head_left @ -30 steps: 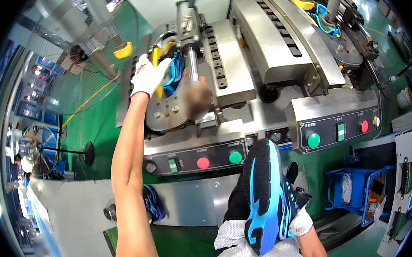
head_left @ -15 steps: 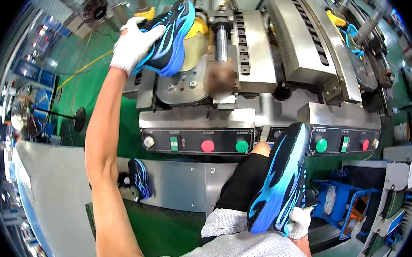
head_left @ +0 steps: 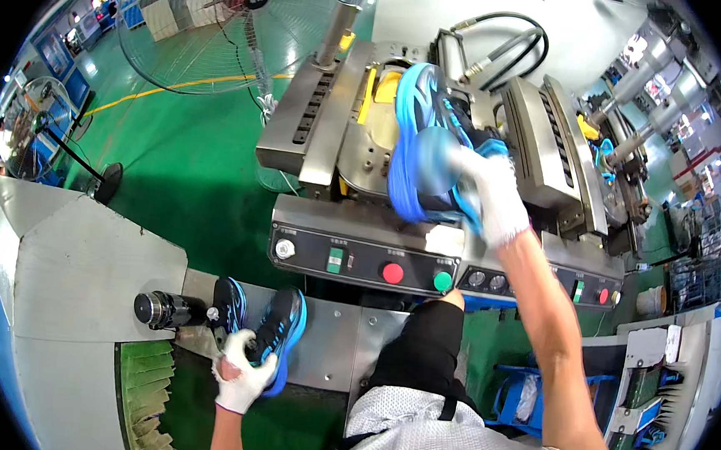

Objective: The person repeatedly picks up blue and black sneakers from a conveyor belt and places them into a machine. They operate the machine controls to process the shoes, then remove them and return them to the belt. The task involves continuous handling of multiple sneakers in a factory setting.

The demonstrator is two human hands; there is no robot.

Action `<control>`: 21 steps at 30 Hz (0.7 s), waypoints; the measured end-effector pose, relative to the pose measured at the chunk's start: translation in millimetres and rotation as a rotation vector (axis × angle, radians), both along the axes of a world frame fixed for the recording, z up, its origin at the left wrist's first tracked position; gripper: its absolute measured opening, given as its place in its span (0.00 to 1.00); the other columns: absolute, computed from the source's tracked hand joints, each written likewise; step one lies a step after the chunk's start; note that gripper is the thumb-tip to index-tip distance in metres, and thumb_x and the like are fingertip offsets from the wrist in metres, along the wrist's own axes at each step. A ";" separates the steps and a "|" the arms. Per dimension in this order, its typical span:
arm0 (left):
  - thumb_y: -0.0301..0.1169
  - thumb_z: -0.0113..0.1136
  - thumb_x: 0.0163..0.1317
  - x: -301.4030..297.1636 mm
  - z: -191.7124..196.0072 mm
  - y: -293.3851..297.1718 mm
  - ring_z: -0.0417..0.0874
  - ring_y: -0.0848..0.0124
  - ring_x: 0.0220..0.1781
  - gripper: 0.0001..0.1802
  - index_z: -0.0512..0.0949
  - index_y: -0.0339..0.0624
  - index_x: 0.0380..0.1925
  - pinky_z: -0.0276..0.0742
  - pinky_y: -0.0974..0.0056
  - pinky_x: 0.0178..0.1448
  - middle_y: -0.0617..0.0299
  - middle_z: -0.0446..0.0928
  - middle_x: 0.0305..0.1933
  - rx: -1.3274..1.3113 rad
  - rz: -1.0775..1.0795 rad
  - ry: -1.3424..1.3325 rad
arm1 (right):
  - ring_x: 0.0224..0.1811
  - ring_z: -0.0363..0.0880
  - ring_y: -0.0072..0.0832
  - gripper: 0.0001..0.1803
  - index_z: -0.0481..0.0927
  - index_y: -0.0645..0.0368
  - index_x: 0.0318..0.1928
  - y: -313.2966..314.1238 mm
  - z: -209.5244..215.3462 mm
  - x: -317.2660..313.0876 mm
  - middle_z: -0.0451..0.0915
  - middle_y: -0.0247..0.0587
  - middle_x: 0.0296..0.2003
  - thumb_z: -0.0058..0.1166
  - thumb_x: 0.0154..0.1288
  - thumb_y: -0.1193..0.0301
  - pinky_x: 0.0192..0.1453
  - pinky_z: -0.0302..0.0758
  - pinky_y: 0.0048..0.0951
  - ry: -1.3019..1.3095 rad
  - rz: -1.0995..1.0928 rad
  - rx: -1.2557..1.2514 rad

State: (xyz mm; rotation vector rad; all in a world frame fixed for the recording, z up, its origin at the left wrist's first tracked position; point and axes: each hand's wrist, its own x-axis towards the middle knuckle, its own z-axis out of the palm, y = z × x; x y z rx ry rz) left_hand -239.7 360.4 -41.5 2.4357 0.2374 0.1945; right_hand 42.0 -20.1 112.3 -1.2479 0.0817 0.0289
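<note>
Currently my right hand [head_left: 496, 203], in a white glove, is clenched around a blue and black sneaker [head_left: 425, 142] and holds it up against the bed of the sole press machine [head_left: 334, 131], sole side toward me. The fingers wrap the shoe near its heel end; the toe end lies against the yellow block [head_left: 384, 89] inside the machine. Below the shoe, the control panel [head_left: 358, 258] carries a red button [head_left: 392, 272] and a green button [head_left: 443, 280], neither touched.

My left hand [head_left: 243, 376], also gloved in white, is low at the metal surface [head_left: 335, 349] in front of me. Its grip is closed on a second blue and black sneaker [head_left: 279, 336], which rests on that surface with its toe pointing away from me. Just beside it, to my left, lies a third sneaker [head_left: 228, 306], touching nothing I hold. A black cylindrical motor [head_left: 158, 309] sits further left. A standing fan [head_left: 225, 15] stands on the green floor [head_left: 189, 163] behind the machine.
</note>
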 end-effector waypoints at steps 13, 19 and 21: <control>0.32 0.83 0.46 -33.9 -91.1 9.1 0.83 0.47 0.59 0.35 0.76 0.44 0.55 0.83 0.48 0.58 0.48 0.77 0.62 -0.061 -0.106 0.069 | 0.69 0.81 0.46 0.29 0.87 0.56 0.61 99.3 -88.9 269.1 0.82 0.53 0.66 0.55 0.63 0.57 0.71 0.78 0.40 0.155 -0.038 -1.670; 0.26 0.80 0.49 -13.5 -98.7 -2.8 0.83 0.45 0.62 0.37 0.72 0.42 0.59 0.81 0.49 0.64 0.45 0.76 0.67 -0.065 -0.139 -0.055 | 0.66 0.84 0.48 0.32 0.82 0.57 0.66 82.9 -79.1 271.2 0.81 0.53 0.67 0.61 0.62 0.58 0.69 0.80 0.41 0.185 0.015 -1.551; 0.28 0.80 0.49 -1.5 -101.1 -21.6 0.82 0.46 0.63 0.36 0.72 0.41 0.59 0.79 0.49 0.66 0.45 0.75 0.66 -0.114 -0.123 -0.004 | 0.61 0.87 0.49 0.35 0.83 0.58 0.64 17.5 -85.4 275.0 0.84 0.54 0.62 0.68 0.57 0.57 0.66 0.81 0.42 0.185 0.078 -1.222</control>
